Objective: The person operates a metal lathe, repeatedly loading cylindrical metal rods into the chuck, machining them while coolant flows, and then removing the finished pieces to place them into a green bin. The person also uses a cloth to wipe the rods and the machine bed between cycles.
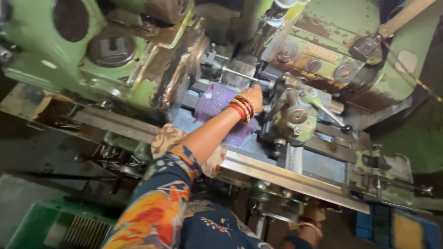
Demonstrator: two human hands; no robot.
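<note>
The green lathe (138, 69) fills the view, its paint chipped to rust and bare metal, and everything else sits relative to it. At its centre, between the headstock casting and the rusty turret side, a thin steel rod (240, 74) juts out of the chuck area. The left hand (255, 97) reaches in there, fingertips right at the rod's outer end beside the tool post (295, 115); whether the fingers pinch the rod or only touch it I cannot tell, since the back of the hand hides them. A purple cloth (217, 103) lies on the carriage just under that wrist, soft and crumpled against all the hard iron.

For the step in hand, seating or checking the rod, I judge it best to keep the loose sleeve (157, 207) and the red and gold bangles (243, 108) well off the spindle, and to work with fingertips only, wrist held high.

Along the front of the lathe runs a bright, smooth bed rail (286, 177). Below it, low at the frame's edge, the right hand (310, 222) sits blurred near the machine's underside; its grip I cannot tell. A black-knobbed lever (334, 121) sticks out beside the tool post.
</note>
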